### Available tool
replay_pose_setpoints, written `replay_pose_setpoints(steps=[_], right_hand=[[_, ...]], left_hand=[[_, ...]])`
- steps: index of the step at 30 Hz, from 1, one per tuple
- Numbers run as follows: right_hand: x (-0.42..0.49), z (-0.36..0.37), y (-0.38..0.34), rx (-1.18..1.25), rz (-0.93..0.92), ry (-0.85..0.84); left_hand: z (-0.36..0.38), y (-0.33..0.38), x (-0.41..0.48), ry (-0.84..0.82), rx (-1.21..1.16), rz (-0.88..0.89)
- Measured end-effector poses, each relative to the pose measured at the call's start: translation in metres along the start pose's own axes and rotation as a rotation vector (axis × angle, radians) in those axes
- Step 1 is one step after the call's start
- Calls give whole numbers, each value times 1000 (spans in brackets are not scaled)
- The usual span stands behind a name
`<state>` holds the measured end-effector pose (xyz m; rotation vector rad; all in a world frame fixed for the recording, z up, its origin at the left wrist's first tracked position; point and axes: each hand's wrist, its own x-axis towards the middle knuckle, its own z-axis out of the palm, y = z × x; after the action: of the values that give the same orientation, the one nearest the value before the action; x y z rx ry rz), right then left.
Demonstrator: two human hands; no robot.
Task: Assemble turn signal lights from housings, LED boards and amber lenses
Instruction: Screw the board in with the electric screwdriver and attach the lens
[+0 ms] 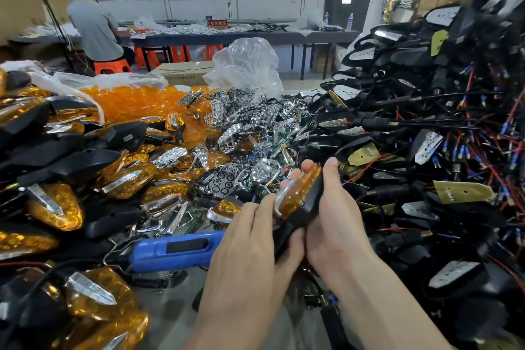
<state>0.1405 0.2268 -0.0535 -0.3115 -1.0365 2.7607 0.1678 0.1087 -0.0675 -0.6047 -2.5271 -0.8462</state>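
Workshop tabletop (176,315) heaped with parts. Both hands hold one turn signal light (298,199), its long axis pointing away, stem nearest. The right hand (338,219) grips the black housing (314,202). The left hand (247,241) pinches the left-facing amber lens (294,193), likely seating it.

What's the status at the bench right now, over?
The left hand and right hand grip one turn signal. Its amber lens sits on the black housing. A blue tool lies left of the hands, not blocking.
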Motion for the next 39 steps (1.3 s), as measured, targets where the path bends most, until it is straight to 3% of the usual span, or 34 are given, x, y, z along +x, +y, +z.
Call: replay_pose_setpoints(steps=[4, 8, 11, 13, 22, 27, 32, 39], right_hand=[[-5, 7, -10, -121, -49, -177], [-13, 8, -12, -146, -58, -312], [-17, 9, -15, -222, -25, -334], [-17, 9, -15, -261, -4, -293], [-19, 9, 2, -230, 61, -194], [-20, 11, 5, -61, 48, -257], [-14, 2, -17, 64, 44, -131], [-8, -2, -13, -59, 52, -49]], left_hand=[[-8, 1, 0, -8, -379, -122], [-15, 9, 0, -163, -798, -263], [-19, 12, 4, -220, -1078, -399], [-20, 14, 3, -272, -1121, -429], [-33, 5, 1, -302, -724, -404], [-68, -1, -3, -334, -326, -305], [-100, -45, 18, -294, 40, -270], [-62, -100, 66, -639, 387, -215]])
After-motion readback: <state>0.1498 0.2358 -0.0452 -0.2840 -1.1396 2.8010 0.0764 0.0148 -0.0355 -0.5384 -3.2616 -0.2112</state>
